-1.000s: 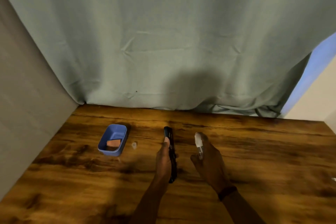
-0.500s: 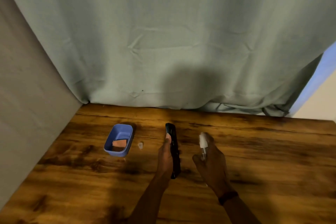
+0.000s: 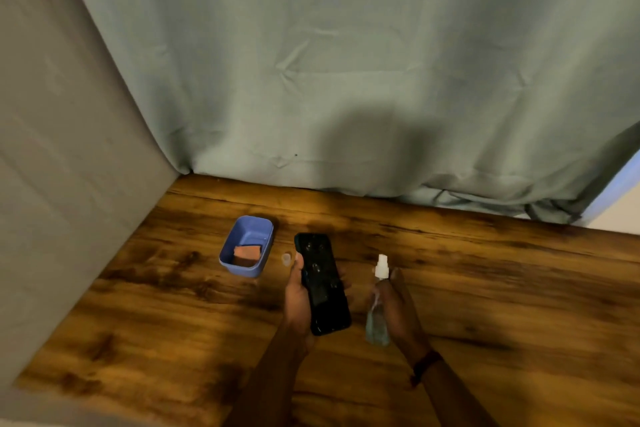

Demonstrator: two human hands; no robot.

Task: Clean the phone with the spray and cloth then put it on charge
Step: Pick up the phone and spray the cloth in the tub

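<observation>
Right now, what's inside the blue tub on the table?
A folded orange cloth lies at the near end of the blue tub; the rest of its floor is bare. Anything beneath the cloth is covered.

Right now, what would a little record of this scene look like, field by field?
Left hand: grips the phone, flat face up
Right hand: holds the spray bottle, nozzle up
Blue tub: on the table, left of the phone, orange pad inside, perhaps the cloth
Small clear cap: between tub and phone
Backdrop: grey-green curtain
</observation>
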